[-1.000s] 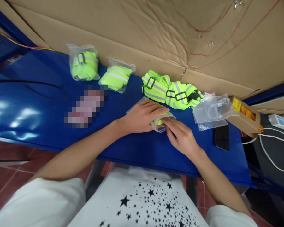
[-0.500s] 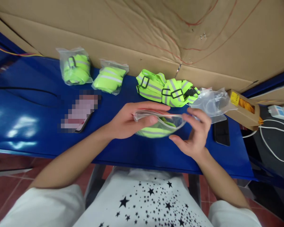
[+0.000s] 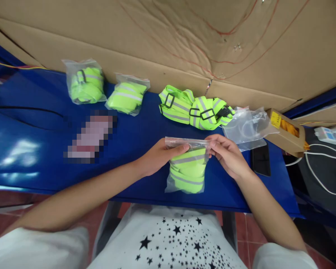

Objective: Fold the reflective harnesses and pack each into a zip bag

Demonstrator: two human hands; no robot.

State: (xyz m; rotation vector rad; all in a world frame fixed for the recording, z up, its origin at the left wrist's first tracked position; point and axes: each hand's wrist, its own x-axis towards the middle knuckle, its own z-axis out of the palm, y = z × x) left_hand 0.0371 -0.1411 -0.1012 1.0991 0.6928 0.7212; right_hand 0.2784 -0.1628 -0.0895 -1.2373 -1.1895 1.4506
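Observation:
A clear zip-lock bag [image 3: 187, 168] hangs upright in front of me with a folded neon-yellow reflective strap [image 3: 189, 173] inside. My left hand [image 3: 159, 155] grips the bag's upper left, thumb across its front and fingers hidden behind. At the top right corner, my right hand [image 3: 226, 155] pinches the bag's edge between thumb and fingers. The bag's mouth looks flat and drawn straight between both hands. Just beyond it lies a loose bundle of neon-yellow reflective straps [image 3: 179, 108] with black buckles.
Two filled bags, one larger [image 3: 86, 86] and one flatter [image 3: 127, 95], sit at the back left of the blue table [image 3: 145, 186]. Empty plastic bags [image 3: 246, 127], a dark phone [image 3: 261, 158] and a cardboard box [image 3: 287, 132] are at right. A pixelated phone-like object [image 3: 91, 136] lies left.
The bag's mouth was gaping open and is now pressed flat. The bag has turned so its front faces me, and my right hand has closed onto its top right corner.

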